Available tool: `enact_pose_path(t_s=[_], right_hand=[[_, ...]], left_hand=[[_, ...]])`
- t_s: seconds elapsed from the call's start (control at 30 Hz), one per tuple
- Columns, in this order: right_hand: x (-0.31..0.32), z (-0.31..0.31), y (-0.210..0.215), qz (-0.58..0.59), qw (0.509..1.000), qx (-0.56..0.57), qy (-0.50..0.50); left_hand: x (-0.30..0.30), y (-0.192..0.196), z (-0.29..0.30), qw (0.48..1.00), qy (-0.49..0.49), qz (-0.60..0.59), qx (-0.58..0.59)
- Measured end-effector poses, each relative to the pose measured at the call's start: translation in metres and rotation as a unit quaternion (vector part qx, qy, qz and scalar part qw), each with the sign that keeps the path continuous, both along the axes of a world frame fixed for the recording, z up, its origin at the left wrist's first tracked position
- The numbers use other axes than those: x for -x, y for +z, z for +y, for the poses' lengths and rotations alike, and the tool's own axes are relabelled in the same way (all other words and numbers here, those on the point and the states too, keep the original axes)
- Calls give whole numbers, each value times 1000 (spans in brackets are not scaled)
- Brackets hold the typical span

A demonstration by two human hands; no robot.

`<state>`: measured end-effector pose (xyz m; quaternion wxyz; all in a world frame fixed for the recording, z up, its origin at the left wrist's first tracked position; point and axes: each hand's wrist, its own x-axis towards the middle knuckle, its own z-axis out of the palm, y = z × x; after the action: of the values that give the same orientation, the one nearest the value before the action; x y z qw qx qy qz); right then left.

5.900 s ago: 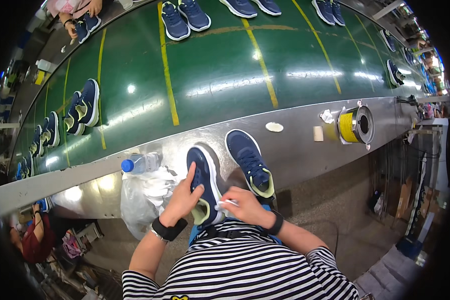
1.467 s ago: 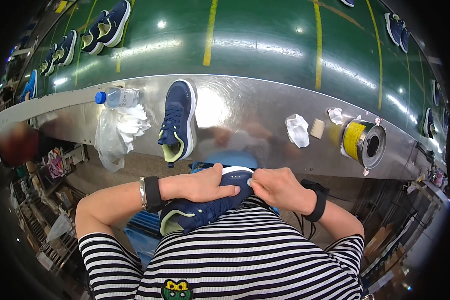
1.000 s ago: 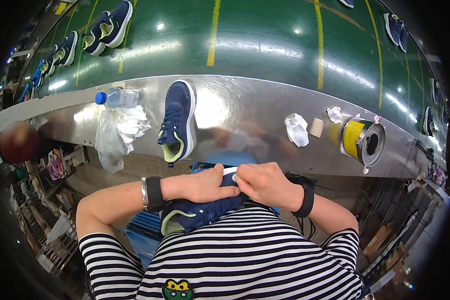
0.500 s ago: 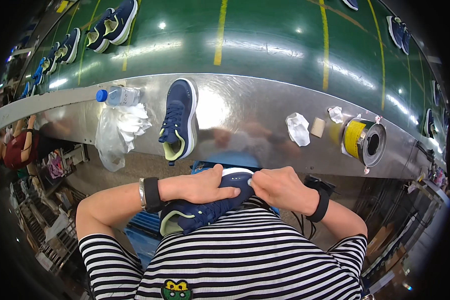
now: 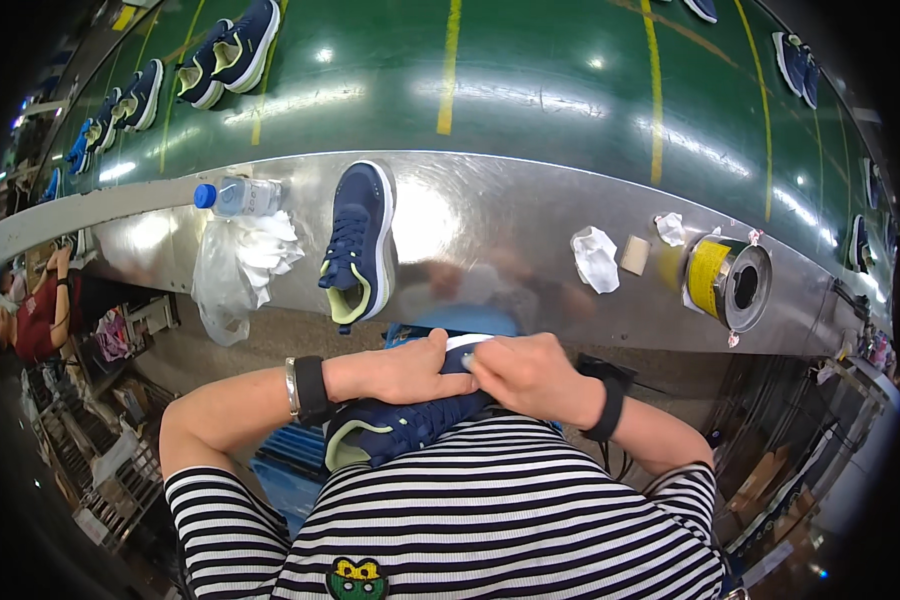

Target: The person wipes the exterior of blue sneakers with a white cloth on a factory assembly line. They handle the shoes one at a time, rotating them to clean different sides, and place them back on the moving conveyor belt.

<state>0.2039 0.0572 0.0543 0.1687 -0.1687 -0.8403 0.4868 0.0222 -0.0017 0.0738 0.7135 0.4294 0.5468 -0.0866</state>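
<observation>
A navy sneaker (image 5: 415, 425) with a white sole and pale green lining lies slantwise against my striped shirt, its toe up and to the right. My left hand (image 5: 402, 372) is closed over the shoe's side, thumb and fingers gripping near the toe. At the toe, my right hand (image 5: 535, 375) is bent into a pinch, with a small whitish bit showing at its fingertips; what that is, I cannot make out. A matching navy sneaker (image 5: 350, 225) stands on the metal ledge ahead of me, toe pointing away.
On the metal ledge (image 5: 450, 290) are a clear bottle (image 5: 245, 197) with a blue cap, a plastic bag of white tissues (image 5: 240, 265), crumpled white paper (image 5: 595, 260), a beige block (image 5: 635, 255) and a yellow-labelled tin (image 5: 725, 280). Beyond runs a green conveyor (image 5: 550, 80) carrying more sneakers. Another person (image 5: 40, 310) sits far left.
My right hand has slid left across the sneaker's toe, closer to my left hand. The left hand keeps its grip.
</observation>
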Motion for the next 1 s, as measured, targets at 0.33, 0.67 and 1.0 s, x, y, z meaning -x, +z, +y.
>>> enact_pose_path(t_s=[0.33,0.67,1.0], right_hand=[[-7,-2,1,-54,998,10,-9],[-19,-1,-6,-97,995,6,-1],[22,30,8,41,979,102,-171]], left_hand=[[4,-5,-2,999,21,18,18],[7,-10,-7,999,38,14,3],[10,-12,-7,998,63,16,-8]])
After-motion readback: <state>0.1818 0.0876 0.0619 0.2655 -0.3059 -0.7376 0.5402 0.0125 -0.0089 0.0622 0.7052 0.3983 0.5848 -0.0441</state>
